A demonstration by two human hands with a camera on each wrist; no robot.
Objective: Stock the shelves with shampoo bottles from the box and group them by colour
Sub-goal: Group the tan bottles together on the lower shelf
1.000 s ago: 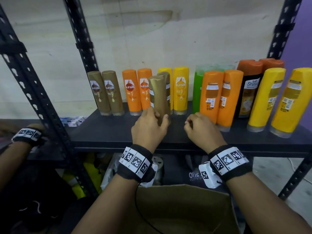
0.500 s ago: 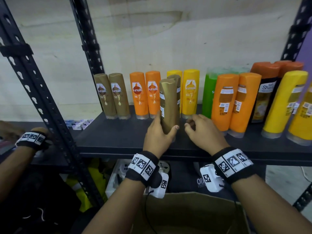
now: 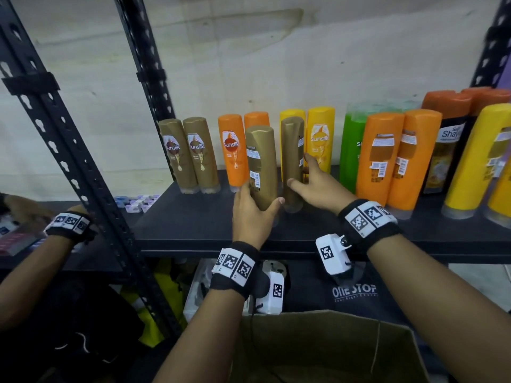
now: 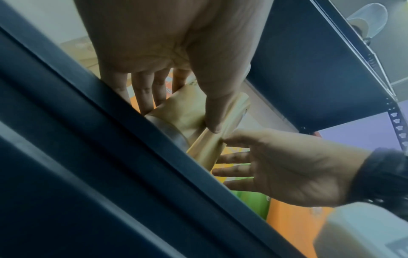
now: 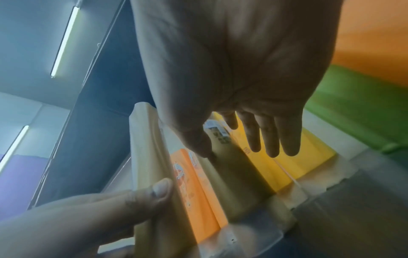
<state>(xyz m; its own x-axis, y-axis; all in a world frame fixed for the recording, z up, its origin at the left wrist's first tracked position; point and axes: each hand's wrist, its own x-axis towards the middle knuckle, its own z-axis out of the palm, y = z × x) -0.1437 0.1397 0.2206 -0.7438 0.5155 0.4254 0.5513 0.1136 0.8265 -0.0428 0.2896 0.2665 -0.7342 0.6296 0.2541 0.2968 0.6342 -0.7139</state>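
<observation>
Two gold shampoo bottles stand at the front of the black shelf (image 3: 193, 225). My left hand (image 3: 260, 200) grips the base of the left gold bottle (image 3: 261, 150), thumb on its right side, fingers behind; the left wrist view shows this grip on the bottle (image 4: 187, 111). My right hand (image 3: 300, 172) is spread beside the other gold bottle (image 3: 291, 139), thumb touching its front and straight fingers reaching past its right side. Behind stand two gold bottles (image 3: 190, 156), orange bottles (image 3: 232, 150) and yellow bottles (image 3: 320, 134). The cardboard box (image 3: 331, 349) sits below my arms.
To the right stand a green bottle (image 3: 352, 145), two bigger orange bottles (image 3: 381, 156), dark orange-capped bottles (image 3: 445, 139) and big yellow bottles (image 3: 475, 161). A black upright (image 3: 83, 167) rises on the left. Another person's hand (image 3: 69, 222) works on the neighbouring shelf.
My left hand has drawn its gold bottle left, away from the second one. My right hand has uncurled and moved up beside the second gold bottle.
</observation>
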